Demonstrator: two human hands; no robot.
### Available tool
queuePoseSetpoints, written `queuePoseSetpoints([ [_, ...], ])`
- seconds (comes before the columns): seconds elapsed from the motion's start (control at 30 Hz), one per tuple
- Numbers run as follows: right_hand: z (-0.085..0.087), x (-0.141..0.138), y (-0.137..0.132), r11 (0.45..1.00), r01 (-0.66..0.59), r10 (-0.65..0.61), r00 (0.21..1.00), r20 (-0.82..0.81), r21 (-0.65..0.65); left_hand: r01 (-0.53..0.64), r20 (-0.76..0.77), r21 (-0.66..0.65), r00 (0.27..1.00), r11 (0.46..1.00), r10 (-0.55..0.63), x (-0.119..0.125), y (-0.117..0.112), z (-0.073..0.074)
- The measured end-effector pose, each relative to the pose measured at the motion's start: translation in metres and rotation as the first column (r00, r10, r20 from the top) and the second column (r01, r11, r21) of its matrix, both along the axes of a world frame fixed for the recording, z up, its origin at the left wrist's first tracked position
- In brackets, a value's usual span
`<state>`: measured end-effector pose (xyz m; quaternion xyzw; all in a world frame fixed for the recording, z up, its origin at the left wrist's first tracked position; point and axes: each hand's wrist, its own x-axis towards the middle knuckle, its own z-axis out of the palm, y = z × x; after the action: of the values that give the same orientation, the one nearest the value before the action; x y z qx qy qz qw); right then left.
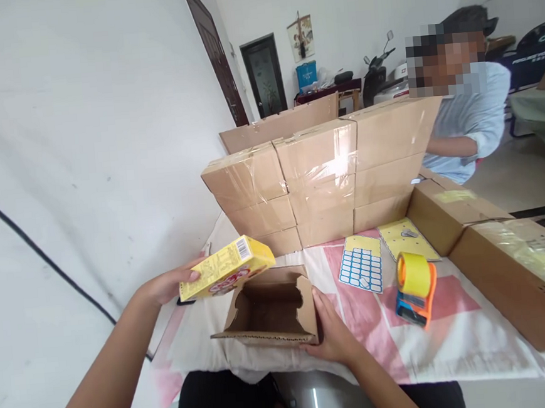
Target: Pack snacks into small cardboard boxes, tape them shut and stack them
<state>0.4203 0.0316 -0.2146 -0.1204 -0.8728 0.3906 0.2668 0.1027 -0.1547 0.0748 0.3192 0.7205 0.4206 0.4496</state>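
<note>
In the head view, the left hand [169, 284] holds a yellow box [225, 267] by its near end, tilted, its far end in front of the back left rim of an open carton [264, 339]; whether they touch I cannot tell. The right hand [333, 332] is closed around the carton's right side. The carton sits close to the front edge of the cloth-covered worktop [370, 363]. A white wall [81, 118] bounds the left, taped cardboard [323, 187] the back, a long box [500, 280] the right. Bare cloth separates the carton from the label sheet [360, 267] and tape dispenser [416, 290].
</note>
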Motion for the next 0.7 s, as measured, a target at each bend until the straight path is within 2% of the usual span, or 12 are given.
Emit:
queuePoseSetpoints([
  [0.07, 0.001, -0.001, 0.000, 1.000, -0.002, 0.002, 1.000, -0.008, 0.003, 0.104, 0.149, -0.011, 0.984, 0.994, -0.102, 0.013, 0.006, -0.005],
  [0.17, 0.002, -0.001, 0.000, 1.000, 0.000, 0.000, 1.000, -0.024, 0.006, 0.243, 0.308, 0.038, 0.920, 0.969, -0.242, 0.039, 0.023, -0.021],
  [0.27, 0.005, -0.002, 0.000, 1.000, 0.001, -0.001, 0.999, -0.040, 0.000, 0.294, 0.366, 0.092, 0.878, 0.951, -0.307, 0.064, 0.042, -0.042],
  [0.33, 0.007, -0.001, 0.000, 1.000, -0.002, 0.002, 0.998, -0.055, -0.007, 0.291, 0.376, 0.091, 0.875, 0.952, -0.304, 0.070, 0.045, -0.050],
  [0.43, 0.008, -0.001, -0.001, 1.000, -0.014, 0.014, 0.998, -0.063, -0.002, 0.265, 0.362, 0.035, 0.895, 0.964, -0.259, 0.056, 0.028, -0.049],
  [0.57, 0.008, -0.001, -0.001, 1.000, -0.019, 0.020, 0.999, -0.041, 0.003, 0.178, 0.275, -0.102, 0.951, 0.979, -0.144, 0.027, -0.006, -0.037],
  [0.63, 0.008, -0.001, -0.001, 1.000, -0.016, 0.016, 0.999, -0.034, 0.003, 0.142, 0.210, -0.174, 0.972, 0.974, -0.104, 0.024, -0.013, -0.033],
  [0.7, 0.009, 0.000, -0.001, 1.000, -0.016, 0.016, 0.999, -0.028, 0.000, 0.139, 0.158, -0.205, 0.982, 0.969, -0.107, 0.032, -0.010, -0.033],
])
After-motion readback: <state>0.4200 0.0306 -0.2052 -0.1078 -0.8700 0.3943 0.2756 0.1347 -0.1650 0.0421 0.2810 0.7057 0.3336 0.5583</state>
